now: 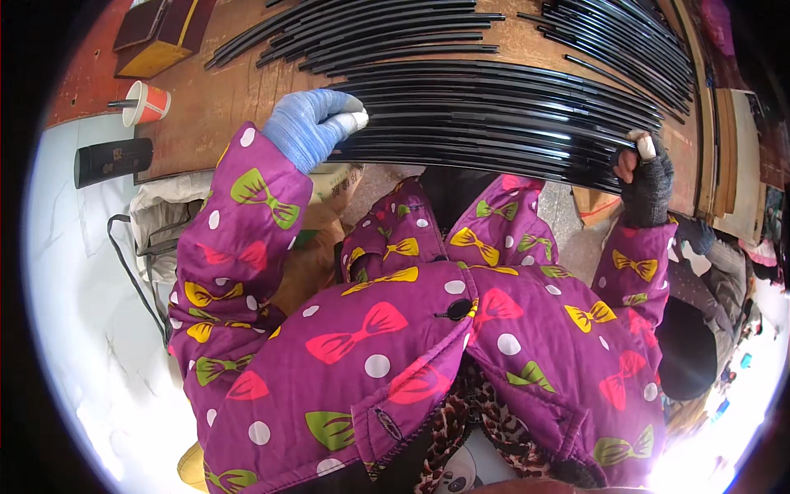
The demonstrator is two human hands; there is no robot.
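A row of long, thin black rods [494, 119] lies side by side across the table's near edge. Some show stepped joints along their length; their exact kind I cannot tell. My left hand [309, 123], in a light blue glove with whitish fingertips, pinches at the left end of a rod in this row. At the row's right end my right hand [648, 177], in a dark glove with bare fingers and a white wrap on one finger, is closed around a rod's end. That rod stretches between both hands, above or among the others; the exact contact is partly hidden.
More black rods [362, 37] lie in a bunch at the far middle, and another bundle [621, 49] at the far right. On the left stand a box [160, 37], a paper cup [151, 105] and a black cylinder [113, 162]. A wooden ledge [705, 123] edges the table's right.
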